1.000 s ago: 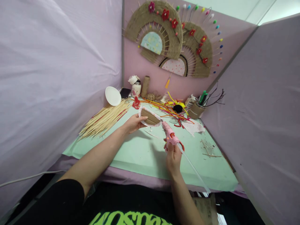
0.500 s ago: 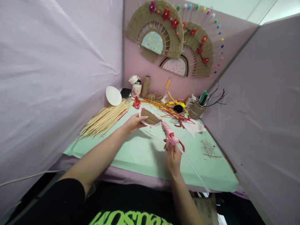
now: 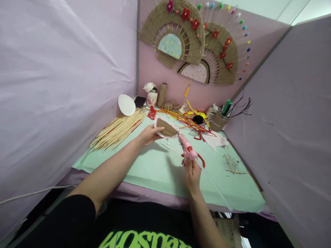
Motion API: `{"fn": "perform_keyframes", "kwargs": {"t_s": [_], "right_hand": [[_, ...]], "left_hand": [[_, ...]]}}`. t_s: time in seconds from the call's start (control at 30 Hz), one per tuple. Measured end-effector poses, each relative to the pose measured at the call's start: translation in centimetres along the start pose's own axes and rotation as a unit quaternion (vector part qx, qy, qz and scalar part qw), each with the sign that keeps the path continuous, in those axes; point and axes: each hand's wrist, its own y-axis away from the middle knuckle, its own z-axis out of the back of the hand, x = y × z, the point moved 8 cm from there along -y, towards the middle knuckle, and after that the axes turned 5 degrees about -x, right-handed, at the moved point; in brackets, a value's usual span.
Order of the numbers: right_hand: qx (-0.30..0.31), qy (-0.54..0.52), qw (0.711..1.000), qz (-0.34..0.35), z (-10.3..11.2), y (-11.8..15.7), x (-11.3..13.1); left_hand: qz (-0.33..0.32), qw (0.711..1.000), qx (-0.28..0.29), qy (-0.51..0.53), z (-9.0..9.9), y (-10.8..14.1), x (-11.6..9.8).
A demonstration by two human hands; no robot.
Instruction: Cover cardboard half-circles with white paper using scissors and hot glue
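Two hands are at work near the middle of the frame, both full. With my left hand [image 3: 150, 135] I pinch a half-round cardboard piece [image 3: 168, 129] by its left end, thumb flat on the brown face and the other fingers mostly hidden behind it. It is raised over the table [image 3: 152, 172], and a pale patterned edging shows around its rim.

I judge it very light and fairly stiff, though its crosswise creases look like places where it could bend if pressed. The edging seems thin and soft, easily crumpled, so a light pinch on the firm cardboard suits it better than a squeeze on the rim, with skin well away from the right corner, where the nozzle would be hot.

My right hand [image 3: 192, 172] is wrapped around the handle of a pink glue gun [image 3: 189, 152], its tip at that corner; whether they touch, I cannot tell. The gun should be the heavier of the two, best held by the handle and never near its front. A long, clear glue stick [image 3: 216, 184] trails from its back towards the lower right, probably smooth, bendy and apt to sway.
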Motion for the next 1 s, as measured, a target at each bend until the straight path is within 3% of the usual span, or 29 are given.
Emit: {"fn": "perform_keyframes", "kwargs": {"t_s": [1.0], "right_hand": [[0.017,0.028,0.999,0.012,-0.35,0.39,-0.29]], "left_hand": [[-0.013,1.000,0.011,0.002,-0.08,0.07,-0.25]]}}
